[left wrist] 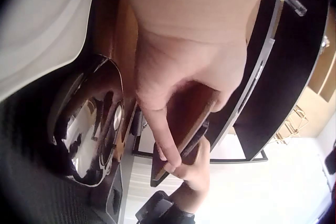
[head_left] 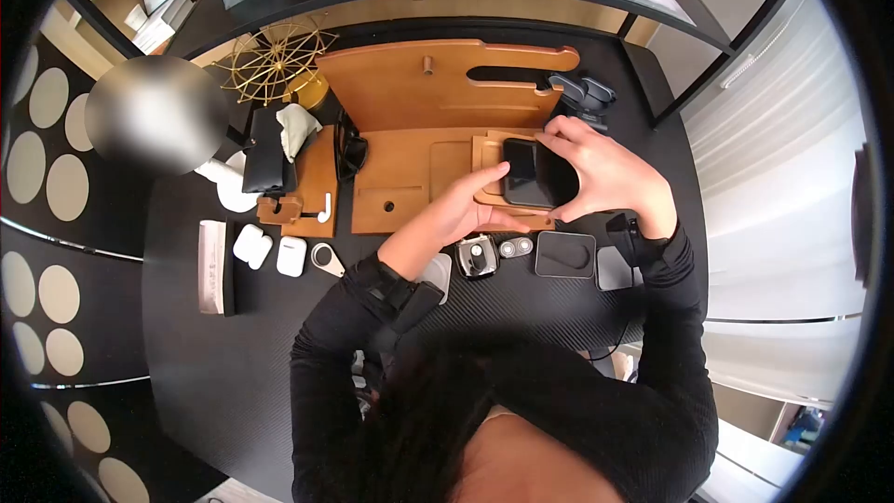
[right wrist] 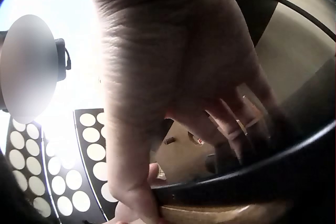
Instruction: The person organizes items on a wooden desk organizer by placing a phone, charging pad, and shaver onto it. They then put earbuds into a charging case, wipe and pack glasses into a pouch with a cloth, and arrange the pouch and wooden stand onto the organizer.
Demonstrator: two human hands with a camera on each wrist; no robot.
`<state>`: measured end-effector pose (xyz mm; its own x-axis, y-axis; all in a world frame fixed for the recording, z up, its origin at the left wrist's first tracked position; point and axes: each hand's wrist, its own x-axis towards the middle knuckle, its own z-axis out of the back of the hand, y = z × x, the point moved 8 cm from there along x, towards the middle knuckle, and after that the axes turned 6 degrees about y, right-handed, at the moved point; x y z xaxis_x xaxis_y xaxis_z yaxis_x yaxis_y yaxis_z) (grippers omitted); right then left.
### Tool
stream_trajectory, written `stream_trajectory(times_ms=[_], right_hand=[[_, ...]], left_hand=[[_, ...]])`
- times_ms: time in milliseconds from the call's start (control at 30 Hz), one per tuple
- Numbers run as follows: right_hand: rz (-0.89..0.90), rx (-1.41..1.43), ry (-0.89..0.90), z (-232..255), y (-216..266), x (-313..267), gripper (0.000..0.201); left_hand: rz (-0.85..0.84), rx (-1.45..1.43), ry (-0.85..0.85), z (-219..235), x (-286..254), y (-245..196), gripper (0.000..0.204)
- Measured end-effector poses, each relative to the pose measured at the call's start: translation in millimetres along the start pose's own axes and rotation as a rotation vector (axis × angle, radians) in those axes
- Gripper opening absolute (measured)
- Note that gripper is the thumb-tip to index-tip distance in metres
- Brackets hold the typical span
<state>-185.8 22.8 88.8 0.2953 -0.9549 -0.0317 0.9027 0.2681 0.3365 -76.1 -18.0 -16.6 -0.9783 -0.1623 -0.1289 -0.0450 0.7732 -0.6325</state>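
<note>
In the right-centre of the head view, a black phone [head_left: 533, 174] lies on a small wooden plate [head_left: 483, 151] in front of the upright panel of a wooden organiser [head_left: 400, 84]. The left hand [head_left: 458, 209] comes in from the plate's lower left, its thumb on one side and fingers on the other, gripping the wood. The right hand [head_left: 612, 173] reaches in from the right, thumb and forefinger spread around the phone's right end, holding it. Sunglasses [head_left: 351, 151] rest left of centre, a white earbud [head_left: 324, 209] below them. Along the lower middle sit a white case [head_left: 291, 256], a shiny square case [head_left: 477, 257] and a shallow dark tray [head_left: 565, 254]. A gold wheel ornament [head_left: 279, 58] stands in the upper left.
</note>
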Motion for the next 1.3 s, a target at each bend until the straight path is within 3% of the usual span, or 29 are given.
stream_trajectory(times_ms=[100,167,300,467,633,700,767,833,900,967,1000,1100,1300], right_hand=[[0.005,-0.029,-0.017,2,1,7,0.079],[0.060,-0.030,-0.138,8,2,5,0.080],[0.050,0.034,-0.152,13,1,3,0.081],[0.103,0.053,-0.146,9,13,8,0.080],[0.141,0.041,-0.210,9,17,11,0.073],[0.104,-0.019,-0.337,20,9,4,0.069],[-0.029,0.010,-0.355,25,-10,-6,0.059],[-0.210,0.223,-0.388,14,-39,-17,0.057],[-0.267,0.290,-0.355,-5,-62,-22,0.057],[-0.431,0.974,-0.164,-49,-86,-24,0.054],[-0.345,1.008,-0.176,-53,-83,-20,0.053],[-0.350,1.115,-0.256,-62,-87,-19,0.054],[-0.368,1.139,-0.211,-72,-89,-17,0.053]], left_hand=[[-0.100,0.032,-0.058,14,-1,-10,0.049],[-0.101,-0.025,-0.030,16,2,-12,0.050],[-0.075,-0.093,-0.039,15,0,-10,0.053],[-0.138,-0.041,0.074,1,2,-8,0.053],[-0.152,-0.050,0.026,14,1,-13,0.049],[-0.203,-0.060,0.019,17,1,-19,0.049],[-0.251,-0.138,0.016,13,-1,-26,0.049],[-0.251,-0.129,-0.001,19,0,-26,0.047],[-0.243,-0.118,-0.011,21,2,-23,0.045],[-0.323,-0.173,-0.247,38,-2,-23,0.043],[-0.324,-0.173,-0.247,39,-2,-24,0.043],[-0.359,-0.167,-0.296,47,-5,-29,0.040],[-0.350,-0.263,-0.401,53,-7,-26,0.050]])
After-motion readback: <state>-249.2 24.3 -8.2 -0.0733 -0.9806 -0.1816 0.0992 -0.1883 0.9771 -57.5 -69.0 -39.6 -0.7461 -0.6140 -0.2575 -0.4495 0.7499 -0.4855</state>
